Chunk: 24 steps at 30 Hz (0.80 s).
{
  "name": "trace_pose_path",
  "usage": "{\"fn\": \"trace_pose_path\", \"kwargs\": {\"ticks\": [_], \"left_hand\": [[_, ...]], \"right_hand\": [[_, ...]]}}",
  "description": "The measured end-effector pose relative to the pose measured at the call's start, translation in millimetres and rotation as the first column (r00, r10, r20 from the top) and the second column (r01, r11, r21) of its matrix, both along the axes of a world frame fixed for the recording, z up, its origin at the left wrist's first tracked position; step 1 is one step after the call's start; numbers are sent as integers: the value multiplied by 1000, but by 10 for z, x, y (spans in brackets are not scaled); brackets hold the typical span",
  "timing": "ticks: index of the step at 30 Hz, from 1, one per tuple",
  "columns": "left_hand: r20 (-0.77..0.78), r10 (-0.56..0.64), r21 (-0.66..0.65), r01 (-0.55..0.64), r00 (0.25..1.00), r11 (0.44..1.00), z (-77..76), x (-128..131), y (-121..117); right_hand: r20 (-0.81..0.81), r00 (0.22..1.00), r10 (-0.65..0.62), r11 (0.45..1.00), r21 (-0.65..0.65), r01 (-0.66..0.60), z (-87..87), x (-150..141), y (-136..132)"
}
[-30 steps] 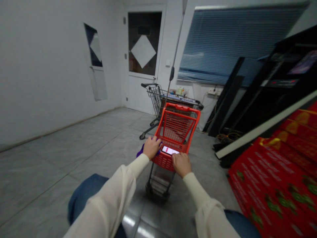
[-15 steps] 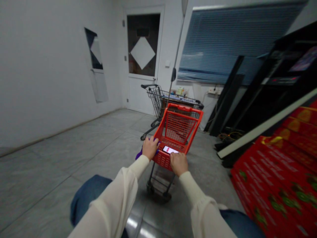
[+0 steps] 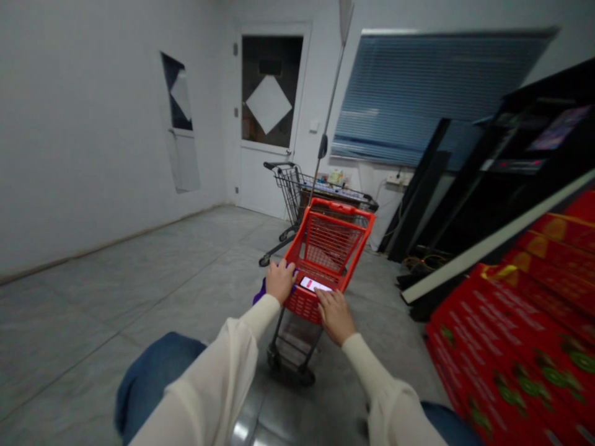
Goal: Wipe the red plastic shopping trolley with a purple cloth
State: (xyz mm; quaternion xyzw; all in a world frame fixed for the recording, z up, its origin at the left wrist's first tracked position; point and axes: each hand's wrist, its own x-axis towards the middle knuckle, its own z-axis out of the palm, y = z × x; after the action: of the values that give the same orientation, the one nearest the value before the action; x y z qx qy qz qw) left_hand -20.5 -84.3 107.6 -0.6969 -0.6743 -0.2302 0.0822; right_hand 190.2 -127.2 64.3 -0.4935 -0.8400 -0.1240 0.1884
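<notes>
A small red plastic shopping cart point(image 3: 332, 238) stands on the tiled floor in front of me. My left hand point(image 3: 279, 280) is closed around the left end of its handle, with a purple thing point(image 3: 258, 291) showing beneath it. My right hand point(image 3: 333, 313) rests on the right end of the handle, fingers curled over it. A phone point(image 3: 315, 285) with a lit screen lies on the cart's top between my hands.
A grey wire cart point(image 3: 297, 189) with goods stands just beyond the red one, by a white door point(image 3: 267, 118). Red fruit boxes point(image 3: 520, 322) are stacked at the right, under dark shelving point(image 3: 511, 179). A pole point(image 3: 328, 105) leans by the blinds.
The red cart has rolled slightly left and forward with both hands on its handle. My right hand's fingers have stretched out a little more along the handle.
</notes>
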Motion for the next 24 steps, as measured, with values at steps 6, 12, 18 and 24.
{"fn": "trace_pose_path", "kwargs": {"ticks": [6,12,18,24], "left_hand": [[-37,-177,13,178,983,984,-87,382,-142],[-37,-139,3,139,990,990,-17,183,26],[-68,-101,-50,97,993,994,54,-234,179],[-94,-107,-60,102,990,993,36,-178,52]], "right_hand": [[11,996,-88,996,0,88,44,12,-12],[-63,982,-179,984,-23,178,92,-135,-160],[-43,999,-21,1000,-18,20,174,-336,-234],[-117,989,-89,995,29,93,186,-210,-10]]}}
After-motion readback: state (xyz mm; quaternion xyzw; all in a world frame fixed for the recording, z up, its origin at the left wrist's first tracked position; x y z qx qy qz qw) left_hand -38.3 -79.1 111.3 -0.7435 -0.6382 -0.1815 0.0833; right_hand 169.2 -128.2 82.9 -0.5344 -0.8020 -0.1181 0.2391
